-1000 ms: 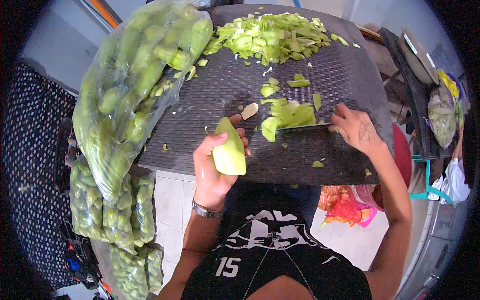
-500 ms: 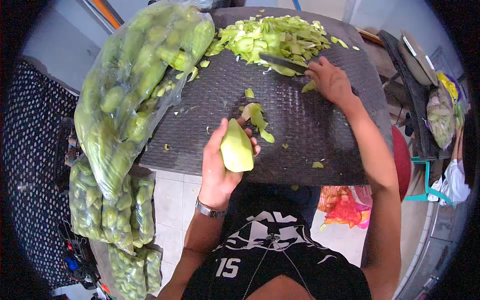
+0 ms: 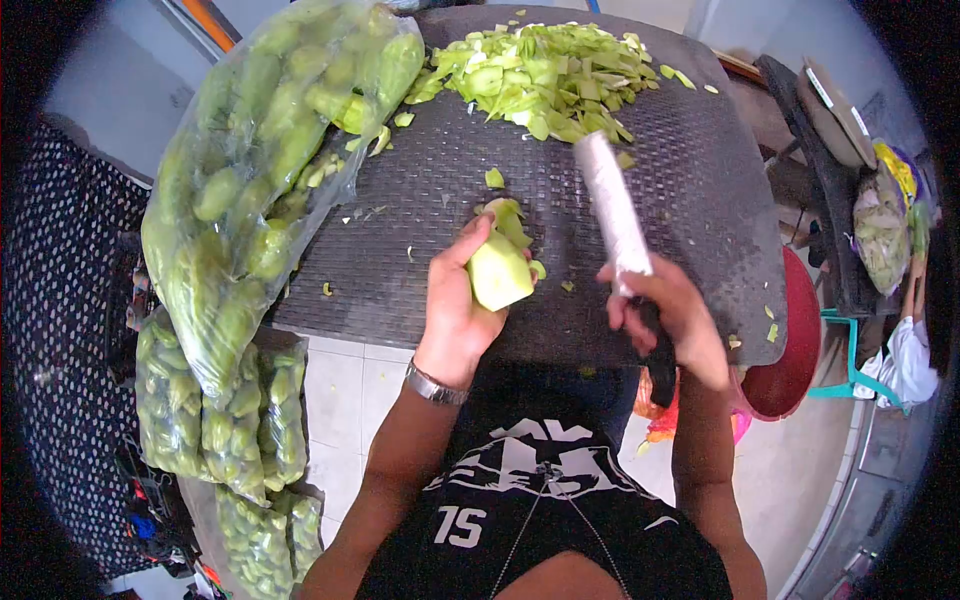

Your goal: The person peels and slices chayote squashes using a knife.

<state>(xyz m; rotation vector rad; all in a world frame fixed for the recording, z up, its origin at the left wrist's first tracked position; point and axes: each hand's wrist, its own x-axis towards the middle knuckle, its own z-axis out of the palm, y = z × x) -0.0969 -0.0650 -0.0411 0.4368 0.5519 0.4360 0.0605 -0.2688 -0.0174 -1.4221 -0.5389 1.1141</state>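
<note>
My left hand [image 3: 452, 312] is closed around a peeled, pale-green fruit [image 3: 501, 273] that looks like a green mango, held above the near part of the dark woven-textured table [image 3: 400, 240]. A curled strip of peel [image 3: 510, 222] shows just beyond the fruit. My right hand [image 3: 684, 318] grips the black handle of a knife [image 3: 613, 205] over the table's right side. Its broad, pale blade points away from me and is smeared by motion. Farther back, a heap of green peelings [image 3: 545, 80] lies on the table.
A large clear bag of green fruits [image 3: 265, 150] covers the table's left side. Smaller filled bags [image 3: 232, 425] stand below it. At right are a red tub [image 3: 790, 345], a teal stool [image 3: 850, 350] and a dark shelf [image 3: 815, 170] with a bag.
My right hand has drawn the knife back from the peel heap toward me, turning the blade to point away. My left hand has shifted slightly right with the fruit.
</note>
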